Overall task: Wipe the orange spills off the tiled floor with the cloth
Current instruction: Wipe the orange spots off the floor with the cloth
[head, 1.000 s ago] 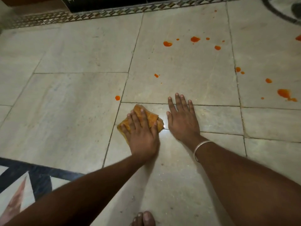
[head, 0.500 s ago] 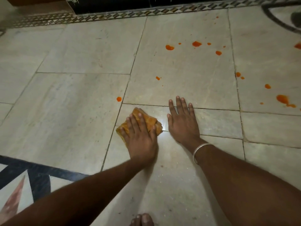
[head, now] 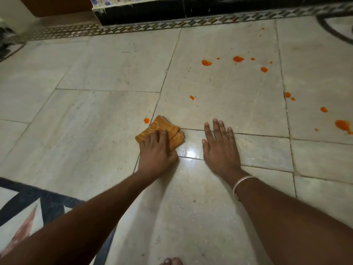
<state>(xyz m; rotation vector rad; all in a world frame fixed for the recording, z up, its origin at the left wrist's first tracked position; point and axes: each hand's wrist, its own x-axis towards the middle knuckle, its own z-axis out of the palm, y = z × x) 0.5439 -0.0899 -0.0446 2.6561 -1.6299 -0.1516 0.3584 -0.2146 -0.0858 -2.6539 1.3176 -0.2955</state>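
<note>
A folded orange cloth (head: 162,126) lies on the pale tiled floor (head: 95,121), and my left hand (head: 156,152) presses on its near half with the fingers laid flat over it. The cloth's far corner sits just right of a small orange drop (head: 146,120) by a tile joint. To the right of the cloth my right hand (head: 219,148) rests flat on the floor, fingers spread, holding nothing. More orange spills lie farther off: a tiny one (head: 192,97), a cluster (head: 238,58) at the back and a large blot (head: 342,124) at the right edge.
A black plinth with a patterned tile border (head: 191,22) runs along the back of the floor. A dark inlay pattern (head: 47,203) lies at the near left. My toes (head: 171,262) show at the bottom edge. A bangle (head: 240,183) circles my right wrist.
My left hand has pushed the cloth forward and slightly left, closer to the small drop by the tile joint. My right hand has stayed planted on the floor.
</note>
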